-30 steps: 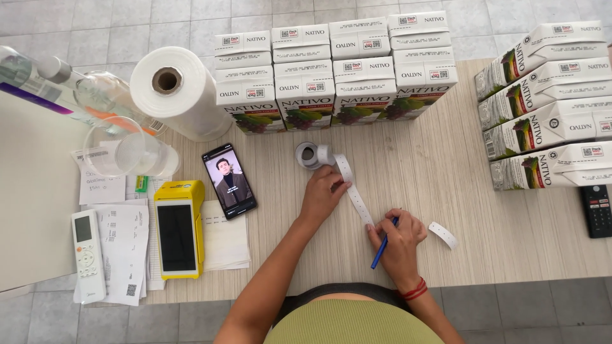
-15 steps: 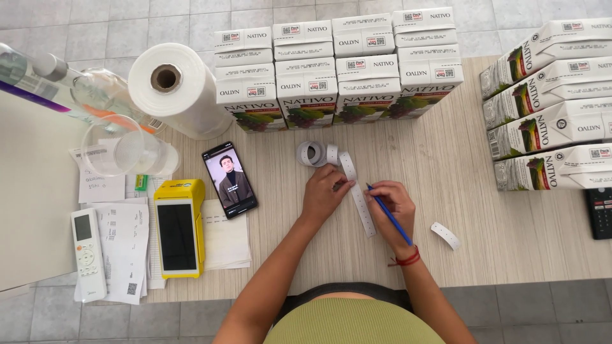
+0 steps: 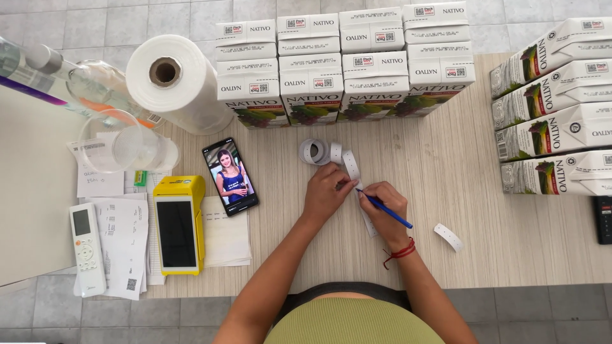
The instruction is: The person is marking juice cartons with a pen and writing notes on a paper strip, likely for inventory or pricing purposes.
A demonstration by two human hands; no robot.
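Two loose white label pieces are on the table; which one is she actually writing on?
The long label strip trailing from the small roll, pinned by the left hand under the blue pen. The short piece lies untouched, apart.

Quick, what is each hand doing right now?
Left hand: fingers pressed down on the white label strip, holding it flat.
Right hand: closed around a blue pen, tip on the strip.
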